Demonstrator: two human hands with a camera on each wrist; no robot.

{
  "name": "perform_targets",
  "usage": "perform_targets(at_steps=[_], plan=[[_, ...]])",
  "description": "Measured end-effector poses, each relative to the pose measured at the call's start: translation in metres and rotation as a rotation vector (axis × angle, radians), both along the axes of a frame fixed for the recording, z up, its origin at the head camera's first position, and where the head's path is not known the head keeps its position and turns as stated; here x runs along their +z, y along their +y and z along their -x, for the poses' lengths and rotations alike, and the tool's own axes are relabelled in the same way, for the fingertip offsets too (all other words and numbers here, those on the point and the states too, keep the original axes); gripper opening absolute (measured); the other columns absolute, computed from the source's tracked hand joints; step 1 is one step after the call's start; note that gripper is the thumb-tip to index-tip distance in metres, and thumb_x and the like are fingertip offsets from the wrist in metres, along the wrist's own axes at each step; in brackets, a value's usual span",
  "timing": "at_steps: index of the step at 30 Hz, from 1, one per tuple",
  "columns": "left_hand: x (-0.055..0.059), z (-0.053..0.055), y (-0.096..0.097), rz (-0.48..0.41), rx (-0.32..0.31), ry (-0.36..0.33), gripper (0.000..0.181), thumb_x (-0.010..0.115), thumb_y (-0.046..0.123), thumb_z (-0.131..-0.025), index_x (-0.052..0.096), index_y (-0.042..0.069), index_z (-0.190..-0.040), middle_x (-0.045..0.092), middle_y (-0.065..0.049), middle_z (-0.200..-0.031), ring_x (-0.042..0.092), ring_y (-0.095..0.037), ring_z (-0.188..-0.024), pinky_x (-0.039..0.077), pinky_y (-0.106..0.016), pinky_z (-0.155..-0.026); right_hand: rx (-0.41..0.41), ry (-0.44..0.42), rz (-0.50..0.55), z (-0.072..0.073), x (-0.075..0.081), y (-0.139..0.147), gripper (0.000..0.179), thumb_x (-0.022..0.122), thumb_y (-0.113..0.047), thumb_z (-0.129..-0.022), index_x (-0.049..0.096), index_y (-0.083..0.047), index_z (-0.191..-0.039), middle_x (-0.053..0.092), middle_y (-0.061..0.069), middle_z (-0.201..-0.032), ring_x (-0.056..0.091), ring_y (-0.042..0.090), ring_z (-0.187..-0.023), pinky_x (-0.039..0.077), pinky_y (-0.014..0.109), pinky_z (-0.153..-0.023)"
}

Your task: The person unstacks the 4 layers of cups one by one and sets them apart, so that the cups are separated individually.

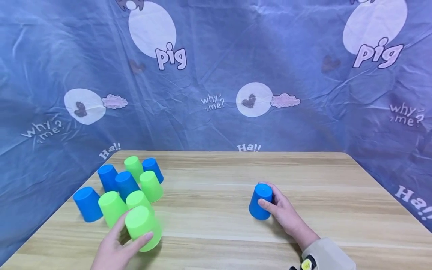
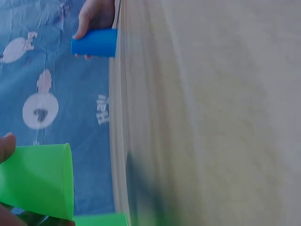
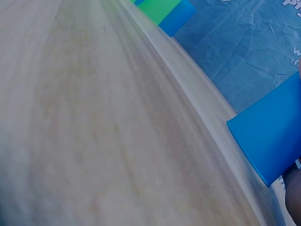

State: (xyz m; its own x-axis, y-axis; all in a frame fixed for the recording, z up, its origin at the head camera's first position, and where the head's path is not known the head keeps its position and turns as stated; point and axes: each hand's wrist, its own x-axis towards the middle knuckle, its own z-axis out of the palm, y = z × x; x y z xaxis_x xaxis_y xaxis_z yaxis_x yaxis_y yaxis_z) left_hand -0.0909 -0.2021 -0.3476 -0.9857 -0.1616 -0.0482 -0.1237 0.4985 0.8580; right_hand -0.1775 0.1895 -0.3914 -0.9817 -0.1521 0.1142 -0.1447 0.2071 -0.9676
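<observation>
In the head view my left hand [image 1: 116, 245] grips a green cup [image 1: 143, 228] at the table's near left, thumb on its near side and fingers round the far side. The cup is upside down and tilted slightly, overlapping another green cup [image 1: 137, 200] behind it. The left wrist view shows the held cup's open rim facing the table. Right of the middle, my right hand [image 1: 281, 210] holds an upside-down blue cup [image 1: 260, 202], its thumb across the front and the other fingers partly hidden behind. In the right wrist view the blue cup's rim is close to the tabletop.
Several more upside-down cups stand grouped on the left, among them a blue cup [image 1: 88, 204] near the left edge and a green cup [image 1: 150, 186] on the group's right side. The wooden table [image 1: 202, 180] meets a blue printed cloth [image 1: 209, 123] at its back and sides.
</observation>
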Motion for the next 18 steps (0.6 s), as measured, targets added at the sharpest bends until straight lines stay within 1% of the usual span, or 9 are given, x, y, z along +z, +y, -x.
perform_targets(at_steps=[2, 5, 9, 12, 14, 18], plan=[[-0.003, -0.001, -0.01, 0.021, 0.012, -0.014, 0.077, 0.072, 0.039, -0.079, 0.033, 0.015, -0.141, 0.047, -0.016, -0.135, 0.046, -0.037, -0.121, 0.045, -0.051, -0.093, 0.003, -0.003, 0.004, 0.0, -0.001, -0.001, 0.057, 0.055, -0.018, -0.093, 0.029, -0.004, -0.141, 0.036, 0.021, -0.141, 0.032, 0.042, -0.13, 0.026, 0.063, -0.105], [-0.007, -0.002, -0.025, 0.062, 0.037, -0.052, 0.082, 0.071, 0.042, -0.078, 0.029, 0.013, -0.142, 0.044, -0.019, -0.137, 0.046, -0.037, -0.121, 0.048, -0.043, -0.091, 0.005, -0.017, 0.007, -0.001, -0.003, -0.001, 0.057, 0.055, -0.018, -0.093, 0.028, -0.005, -0.141, 0.034, 0.022, -0.143, 0.031, 0.042, -0.131, 0.025, 0.063, -0.105], [-0.01, 0.0, -0.047, 0.105, 0.076, -0.117, 0.091, 0.07, 0.048, -0.077, 0.024, 0.009, -0.145, 0.042, -0.022, -0.136, 0.047, -0.036, -0.118, 0.048, -0.032, -0.084, 0.003, -0.027, 0.016, 0.0, -0.005, -0.002, 0.056, 0.055, -0.017, -0.093, 0.029, -0.006, -0.141, 0.034, 0.022, -0.143, 0.031, 0.042, -0.131, 0.025, 0.063, -0.105], [-0.012, 0.003, -0.061, 0.113, 0.101, -0.155, 0.096, 0.069, 0.053, -0.076, 0.021, 0.006, -0.145, 0.04, -0.025, -0.137, 0.046, -0.039, -0.116, 0.05, -0.036, -0.084, 0.005, -0.03, 0.025, 0.0, -0.006, -0.002, 0.056, 0.055, -0.017, -0.093, 0.028, -0.006, -0.142, 0.033, 0.022, -0.143, 0.03, 0.042, -0.131, 0.025, 0.063, -0.105], [-0.014, 0.004, -0.07, 0.113, 0.123, -0.176, 0.099, 0.068, 0.055, -0.076, 0.019, 0.005, -0.146, 0.038, -0.027, -0.138, 0.045, -0.041, -0.117, 0.049, -0.041, -0.086, 0.007, -0.033, 0.028, 0.001, -0.006, -0.002, 0.057, 0.055, -0.017, -0.093, 0.028, -0.005, -0.142, 0.033, 0.022, -0.143, 0.03, 0.042, -0.132, 0.025, 0.063, -0.105], [-0.017, 0.006, -0.083, 0.129, 0.202, -0.212, 0.107, 0.068, 0.06, -0.072, 0.017, 0.001, -0.145, 0.031, -0.031, -0.14, 0.039, -0.046, -0.119, 0.044, -0.052, -0.09, 0.008, -0.036, 0.026, 0.002, -0.007, -0.003, 0.057, 0.055, -0.017, -0.093, 0.028, -0.005, -0.142, 0.034, 0.022, -0.142, 0.03, 0.042, -0.131, 0.025, 0.063, -0.105]])
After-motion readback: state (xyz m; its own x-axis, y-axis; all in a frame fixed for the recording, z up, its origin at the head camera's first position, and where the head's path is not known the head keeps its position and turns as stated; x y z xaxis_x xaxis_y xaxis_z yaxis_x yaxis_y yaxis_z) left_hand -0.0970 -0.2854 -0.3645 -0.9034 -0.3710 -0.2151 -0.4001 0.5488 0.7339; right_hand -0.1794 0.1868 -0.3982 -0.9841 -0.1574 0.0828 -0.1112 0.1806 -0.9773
